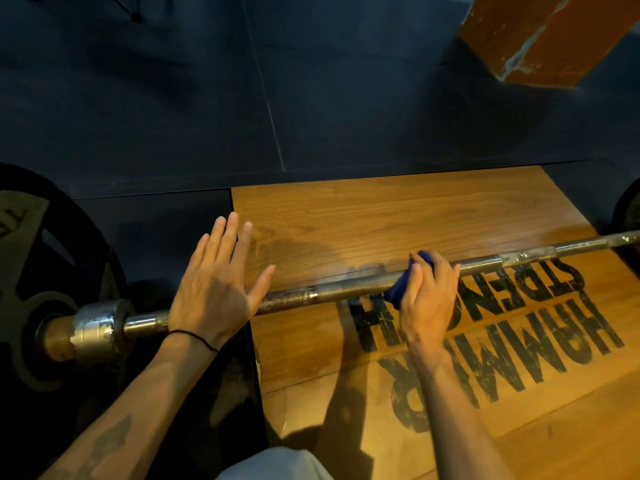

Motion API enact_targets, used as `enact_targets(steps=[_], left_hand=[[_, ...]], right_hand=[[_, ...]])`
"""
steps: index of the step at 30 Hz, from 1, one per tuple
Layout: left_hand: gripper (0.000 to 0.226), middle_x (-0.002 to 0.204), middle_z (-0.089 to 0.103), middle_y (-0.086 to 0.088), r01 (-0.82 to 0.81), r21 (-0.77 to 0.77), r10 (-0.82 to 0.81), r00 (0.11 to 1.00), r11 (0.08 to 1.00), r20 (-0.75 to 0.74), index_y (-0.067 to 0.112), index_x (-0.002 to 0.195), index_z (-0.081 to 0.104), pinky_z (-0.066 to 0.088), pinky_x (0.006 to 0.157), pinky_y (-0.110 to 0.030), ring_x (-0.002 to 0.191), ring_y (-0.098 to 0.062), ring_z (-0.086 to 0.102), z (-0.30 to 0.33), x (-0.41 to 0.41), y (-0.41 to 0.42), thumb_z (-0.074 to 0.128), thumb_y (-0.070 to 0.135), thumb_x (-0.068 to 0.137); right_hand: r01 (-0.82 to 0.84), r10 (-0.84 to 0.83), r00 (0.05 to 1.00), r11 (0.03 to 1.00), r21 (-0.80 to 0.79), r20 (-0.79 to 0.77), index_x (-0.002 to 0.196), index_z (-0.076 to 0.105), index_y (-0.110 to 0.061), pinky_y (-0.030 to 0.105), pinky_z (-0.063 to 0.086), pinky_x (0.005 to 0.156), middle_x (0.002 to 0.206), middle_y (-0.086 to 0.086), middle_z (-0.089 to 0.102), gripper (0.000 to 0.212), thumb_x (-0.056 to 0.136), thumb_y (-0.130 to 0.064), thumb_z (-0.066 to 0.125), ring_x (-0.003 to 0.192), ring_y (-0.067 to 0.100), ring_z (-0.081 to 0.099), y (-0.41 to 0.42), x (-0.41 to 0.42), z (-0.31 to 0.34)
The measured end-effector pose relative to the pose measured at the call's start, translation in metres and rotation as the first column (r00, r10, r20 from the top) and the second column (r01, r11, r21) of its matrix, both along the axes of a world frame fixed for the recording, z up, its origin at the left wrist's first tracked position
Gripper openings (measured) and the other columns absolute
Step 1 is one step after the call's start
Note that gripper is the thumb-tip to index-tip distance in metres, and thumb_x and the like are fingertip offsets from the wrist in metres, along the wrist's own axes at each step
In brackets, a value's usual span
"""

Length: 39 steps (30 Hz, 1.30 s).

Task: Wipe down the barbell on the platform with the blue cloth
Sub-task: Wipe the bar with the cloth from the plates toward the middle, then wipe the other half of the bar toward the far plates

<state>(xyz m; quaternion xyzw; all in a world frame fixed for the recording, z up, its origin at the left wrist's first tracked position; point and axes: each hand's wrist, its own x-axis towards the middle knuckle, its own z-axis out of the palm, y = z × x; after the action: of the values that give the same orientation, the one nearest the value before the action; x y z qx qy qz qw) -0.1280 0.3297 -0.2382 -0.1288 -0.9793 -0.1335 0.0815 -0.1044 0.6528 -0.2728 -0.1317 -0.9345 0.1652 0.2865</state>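
Observation:
A worn steel barbell (pixel 346 287) lies across the wooden platform (pixel 381 209), running from lower left to upper right. My right hand (pixel 427 296) grips the blue cloth (pixel 398 292), wrapped around the shaft near its middle. My left hand (pixel 216 289) rests flat over the bar near the left sleeve, fingers straight and spread. A thin black band circles the left wrist.
A large black weight plate (pixel 41 271) sits on the bar's left end beside a metal collar (pixel 98 327). Another plate (pixel 628 209) shows at the right edge. An orange wooden box (pixel 547 36) stands at the back right. Dark rubber flooring (pixel 173 98) surrounds the platform.

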Motion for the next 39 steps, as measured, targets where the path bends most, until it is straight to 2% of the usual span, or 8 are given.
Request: enact_targets(steps=[4, 9, 17, 20, 22, 27, 33, 39], left_hand=[[0.078, 0.163, 0.021, -0.016, -0.002, 0.003, 0.002, 1.000, 1.000, 0.007, 0.008, 0.155, 0.025, 0.029, 0.120, -0.051, 0.152, -0.028, 0.018, 0.000, -0.002, 0.001, 0.026, 0.060, 0.097], [0.081, 0.164, 0.020, -0.014, -0.002, 0.040, 0.001, 1.000, 0.999, 0.022, 0.010, 0.156, 0.025, 0.024, 0.122, -0.049, 0.153, -0.026, 0.016, 0.000, -0.003, 0.000, 0.025, 0.063, 0.095], [0.078, 0.165, 0.016, -0.015, 0.007, -0.025, -0.006, 0.999, 1.000, 0.032, 0.011, 0.156, 0.022, 0.022, 0.122, -0.050, 0.153, -0.027, 0.011, 0.000, -0.004, -0.001, 0.023, 0.062, 0.097], [0.073, 0.164, 0.017, -0.016, 0.003, -0.103, -0.002, 1.000, 0.995, 0.010, 0.011, 0.154, 0.026, 0.020, 0.122, -0.051, 0.153, -0.030, 0.012, -0.003, -0.003, 0.000, 0.020, 0.059, 0.100], [0.073, 0.163, 0.019, -0.015, -0.024, -0.109, 0.026, 1.000, 0.994, 0.015, 0.011, 0.153, 0.028, 0.020, 0.122, -0.052, 0.152, -0.030, 0.014, -0.005, -0.005, 0.000, 0.018, 0.059, 0.100], [0.069, 0.160, 0.028, -0.014, -0.018, -0.027, 0.020, 0.998, 0.999, 0.057, 0.011, 0.149, 0.040, 0.026, 0.119, -0.051, 0.150, -0.028, 0.023, -0.008, -0.005, 0.001, 0.024, 0.054, 0.099], [0.044, 0.155, 0.038, -0.016, -0.024, 0.013, 0.023, 0.997, 1.000, 0.069, 0.005, 0.139, 0.052, 0.030, 0.116, -0.049, 0.144, -0.030, 0.036, -0.003, -0.008, 0.009, 0.036, 0.031, 0.106], [0.050, 0.156, 0.036, -0.015, 0.104, 0.107, -0.113, 0.990, 0.989, 0.079, 0.011, 0.144, 0.043, 0.033, 0.113, -0.052, 0.145, -0.030, 0.034, 0.039, 0.003, 0.088, 0.033, 0.039, 0.105]], right_hand=[[-0.178, 0.167, 0.981, 0.977, -0.120, -0.097, 0.122, 0.068, -0.007, 0.047, 0.023, 0.124, 0.122, 0.010, 0.063, 0.036, 0.108, -0.025, 0.040, 0.120, 0.030, 0.057, -0.088, 0.010, -0.009], [-0.452, 0.458, 0.889, 0.870, 0.197, 0.019, 0.126, 0.071, -0.011, 0.052, 0.031, 0.121, 0.121, 0.011, 0.066, 0.039, 0.110, -0.028, 0.039, 0.121, 0.028, 0.058, -0.079, 0.011, -0.010], [-0.249, 0.216, 0.963, 0.943, 0.222, 0.160, 0.109, 0.067, -0.014, 0.052, 0.021, 0.124, 0.109, 0.007, 0.058, 0.035, 0.110, -0.023, 0.033, 0.108, 0.027, 0.056, 0.060, -0.006, 0.007], [-0.279, 0.250, 0.956, 0.934, 0.224, 0.151, 0.104, 0.068, -0.012, 0.055, 0.032, 0.117, 0.103, 0.006, 0.056, 0.033, 0.109, -0.019, 0.036, 0.099, 0.027, 0.055, 0.089, -0.016, 0.003], [-0.273, 0.259, 0.961, 0.940, 0.205, 0.096, 0.097, 0.067, -0.009, 0.055, 0.041, 0.103, 0.099, 0.009, 0.057, 0.039, 0.110, -0.019, 0.032, 0.092, 0.031, 0.055, 0.089, -0.020, -0.001], [-0.166, 0.162, 0.986, 0.968, 0.186, 0.040, 0.088, 0.061, -0.006, 0.048, 0.039, 0.085, 0.097, 0.012, 0.057, 0.041, 0.109, -0.020, 0.028, 0.086, 0.030, 0.049, 0.079, -0.019, -0.004], [-0.177, 0.147, 0.974, 0.968, 0.177, 0.170, 0.088, 0.060, -0.007, 0.049, 0.040, 0.083, 0.095, 0.014, 0.055, 0.044, 0.109, -0.024, 0.025, 0.086, 0.034, 0.050, 0.080, -0.025, 0.002], [-0.163, 0.097, 0.950, 0.964, 0.208, 0.296, 0.088, 0.060, -0.007, 0.051, 0.041, 0.085, 0.091, 0.013, 0.053, 0.043, 0.107, -0.024, 0.025, 0.085, 0.034, 0.050, 0.079, -0.024, 0.011]])
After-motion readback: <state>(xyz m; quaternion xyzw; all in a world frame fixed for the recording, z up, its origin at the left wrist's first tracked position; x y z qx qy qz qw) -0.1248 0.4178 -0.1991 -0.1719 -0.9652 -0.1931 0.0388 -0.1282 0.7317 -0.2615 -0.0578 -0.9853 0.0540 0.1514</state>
